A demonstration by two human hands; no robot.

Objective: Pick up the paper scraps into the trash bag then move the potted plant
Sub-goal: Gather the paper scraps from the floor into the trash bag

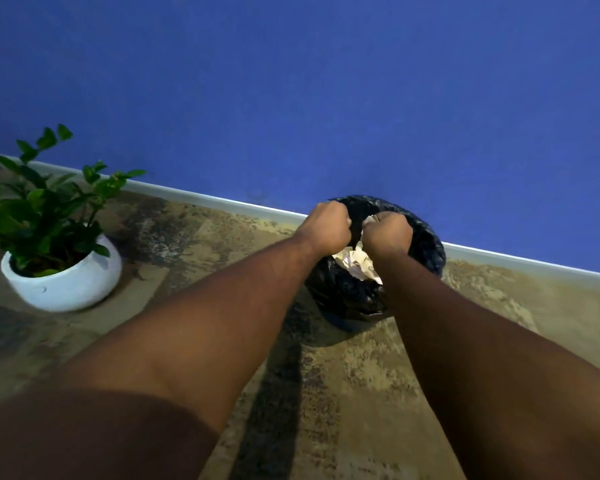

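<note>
both hands are working over the trash bag, which is standing on the floor against the blue wall. the left hand is curled into a fist over the near-left part of the bag mouth; it appears to be gripping the rim, though the fingers are hidden behind the knuckles. the right hand is also fisted, with a bit of white paper showing at its knuckles – it is judged to be pinching a scrap or pushing it down. crumpled paper scraps are lying inside the bag, between the two wrists. no loose scraps are showing on the visible floor, so the collecting step is judged to be nearly complete.

the potted plant is standing in its white bowl-shaped pot on the floor, well apart to the left, untouched.

risks from here:
- the thin bag film is likely tearing if the fists pull apart too hard.
- the bag mouth may be collapsing once the rim is released, letting scraps spill – the contents are sitting high.
- the pot is round-sided and probably smooth; a one-handed lift risks slipping or tilting soil out.
- the leaves are overhanging the rim and could be crushed by a careless grasp.
</note>
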